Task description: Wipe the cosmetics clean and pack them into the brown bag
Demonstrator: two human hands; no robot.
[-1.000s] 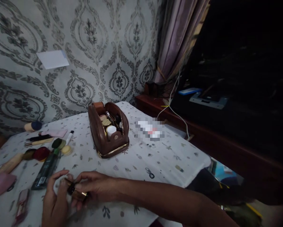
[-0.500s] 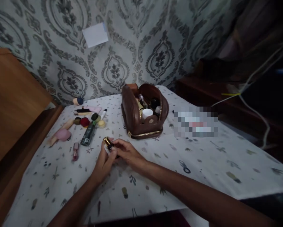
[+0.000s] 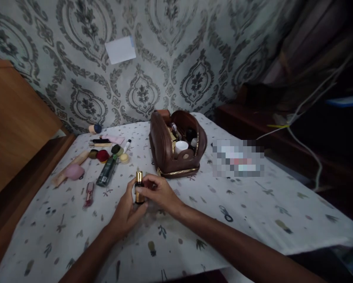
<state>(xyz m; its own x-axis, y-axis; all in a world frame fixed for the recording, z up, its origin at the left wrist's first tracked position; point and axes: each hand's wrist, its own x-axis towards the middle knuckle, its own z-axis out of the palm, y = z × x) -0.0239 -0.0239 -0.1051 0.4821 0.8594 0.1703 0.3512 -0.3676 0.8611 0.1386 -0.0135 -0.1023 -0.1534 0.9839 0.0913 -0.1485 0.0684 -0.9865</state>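
Observation:
A small dark bottle with a shiny gold cap [image 3: 139,188] stands upright between my hands, above the near middle of the table. My right hand [image 3: 160,192] is closed on it from the right, thumb across its front. From the left, my left hand [image 3: 127,210] cups it, with fingers behind the bottle and the thumb near its base. Just beyond my hands sits a brown cosmetic bag [image 3: 161,145], its top unzipped; a white jar [image 3: 181,147] and other small items show inside.
On the left lie a green bottle [image 3: 106,173], a pinkish tube [image 3: 89,193], a pink puff [image 3: 74,171], a red-lidded jar [image 3: 102,155] and several other cosmetics. A pixelated patch covers something right of the bag. A wooden panel [image 3: 17,129] borders the left side.
The bottle has turned from tilted, mostly covered by my fingers, to upright with its front showing. My left thumb has moved down from it toward the base. The view has shifted slightly.

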